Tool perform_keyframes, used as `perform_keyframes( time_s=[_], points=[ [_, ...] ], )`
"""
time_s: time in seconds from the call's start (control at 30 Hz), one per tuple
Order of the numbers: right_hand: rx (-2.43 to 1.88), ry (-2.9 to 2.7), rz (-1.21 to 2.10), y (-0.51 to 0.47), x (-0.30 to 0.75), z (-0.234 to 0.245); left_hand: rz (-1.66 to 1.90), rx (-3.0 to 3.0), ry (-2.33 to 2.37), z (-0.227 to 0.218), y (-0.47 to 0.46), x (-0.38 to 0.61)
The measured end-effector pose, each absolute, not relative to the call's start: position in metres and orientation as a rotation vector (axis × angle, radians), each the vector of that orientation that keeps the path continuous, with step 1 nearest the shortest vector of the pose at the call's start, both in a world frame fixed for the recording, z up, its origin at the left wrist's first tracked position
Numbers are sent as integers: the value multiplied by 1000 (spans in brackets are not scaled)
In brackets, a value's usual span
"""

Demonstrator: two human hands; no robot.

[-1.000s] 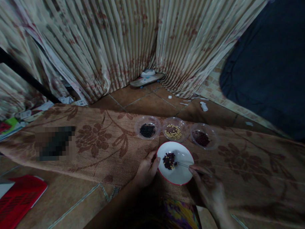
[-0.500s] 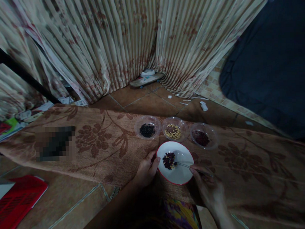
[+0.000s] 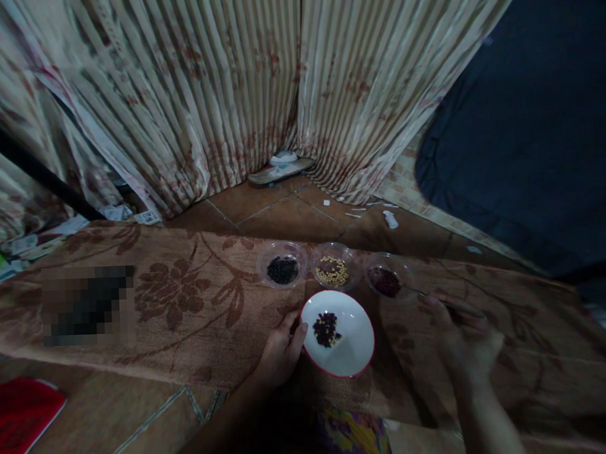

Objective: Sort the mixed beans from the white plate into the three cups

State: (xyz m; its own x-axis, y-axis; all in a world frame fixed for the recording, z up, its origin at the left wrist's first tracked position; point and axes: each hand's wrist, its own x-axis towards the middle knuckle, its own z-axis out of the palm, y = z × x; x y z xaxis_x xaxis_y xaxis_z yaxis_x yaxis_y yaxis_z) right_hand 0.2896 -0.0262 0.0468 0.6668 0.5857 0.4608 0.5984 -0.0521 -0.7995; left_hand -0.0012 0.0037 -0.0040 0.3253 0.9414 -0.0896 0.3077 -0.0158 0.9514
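Observation:
My left hand (image 3: 281, 350) grips the left rim of a white bowl (image 3: 356, 338) with a red edge, thumb over the rim. Dark red, black and yellow beans (image 3: 326, 329) lie in a heap in the bowl's left part. Away to the right, my right hand (image 3: 463, 344) is closed around thin metal tweezers (image 3: 415, 290). Their tips reach over the right side of a clear plastic cup (image 3: 409, 274) of dark red beans; whether a bean is between them is too small to tell. Beside it stand a clear cup of yellow beans (image 3: 333, 273) and one of black beans (image 3: 281, 271).
A brown flowered cloth (image 3: 227, 342) covers the long table. A blurred-out dark object (image 3: 90, 307) lies on its left. Beyond the far edge are a skateboard (image 3: 281, 172), paper scraps on the tiled floor, and striped curtains (image 3: 228, 90). Something red (image 3: 24, 419) is at lower left.
My right hand has moved the tweezers out of the bowl, right and away from me, to the cup of dark red beans. My left hand stays on the bowl. The view has shifted slightly.

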Motion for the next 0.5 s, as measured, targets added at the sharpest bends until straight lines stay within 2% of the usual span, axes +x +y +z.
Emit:
perform_keyframes(
  time_s=[0.23, 0.5],
  points=[
    [-1640, -897, -9, -20, 288, 45, 761, 1551, 1198, -5, 3, -1],
    [-1634, -1186, 413, -53, 220, 30, 756, 1556, 1225, -6, 1, 0]
  ],
)
